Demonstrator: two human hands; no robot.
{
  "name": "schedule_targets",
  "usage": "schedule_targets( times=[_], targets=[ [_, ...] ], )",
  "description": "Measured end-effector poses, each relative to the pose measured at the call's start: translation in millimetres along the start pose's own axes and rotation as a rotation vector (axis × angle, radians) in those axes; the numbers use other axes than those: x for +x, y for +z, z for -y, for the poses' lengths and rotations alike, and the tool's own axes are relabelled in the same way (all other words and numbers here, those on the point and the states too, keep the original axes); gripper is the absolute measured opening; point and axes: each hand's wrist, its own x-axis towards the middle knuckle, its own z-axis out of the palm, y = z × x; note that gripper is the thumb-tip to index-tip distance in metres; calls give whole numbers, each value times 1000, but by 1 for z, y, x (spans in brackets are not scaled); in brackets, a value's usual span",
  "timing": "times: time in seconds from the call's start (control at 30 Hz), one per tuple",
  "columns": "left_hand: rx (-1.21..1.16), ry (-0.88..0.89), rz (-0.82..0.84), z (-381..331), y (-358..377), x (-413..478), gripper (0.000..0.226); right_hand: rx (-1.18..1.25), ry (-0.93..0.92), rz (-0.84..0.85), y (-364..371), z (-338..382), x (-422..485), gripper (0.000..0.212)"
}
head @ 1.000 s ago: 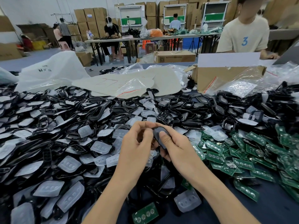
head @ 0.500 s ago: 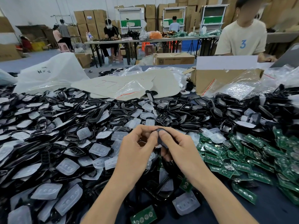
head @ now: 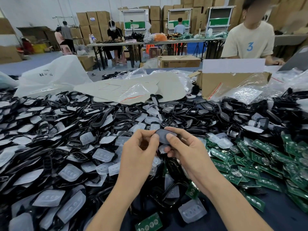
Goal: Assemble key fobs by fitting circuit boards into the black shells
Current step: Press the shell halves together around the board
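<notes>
I pinch one black shell (head: 164, 137) at frame centre, my left hand (head: 138, 148) on its left end, my right hand (head: 189, 151) curled round the rest. It looks light, stiff and slick, so I'd grip its rims, not the thin middle.

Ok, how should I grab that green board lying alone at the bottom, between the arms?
I'd pinch the green board by its two long edges, coming straight down from above. It lies flat, face up, so the thin edges look free and the round contacts on top stay untouched. The left hand and right hand both hold the black shell now.
</notes>
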Motion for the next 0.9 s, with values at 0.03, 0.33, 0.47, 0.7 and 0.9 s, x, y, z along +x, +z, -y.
schedule_targets(
  times=[0.03, 0.33, 0.47, 0.7, 0.9],
  targets=[
    [-12, -14, -12, 1, 0, 1, 7, 6, -4, -9, 0, 0, 0, 18],
    [-59, -32, 46, 3, 2, 0, 7, -57, -19, -76, 3, 2, -3, 22],
    [-79, -57, 104, 2, 0, 0, 7, -97, -33, -59, 1, 3, -3, 17],
    [27, 4, 138, 6, -4, 2, 8, -567, -136, -43, -9, 3, 0, 29],
    [0, 12, 146, 8, -7, 5, 15, -1050, -414, -38, -21, 3, 2, 31]
  ],
)
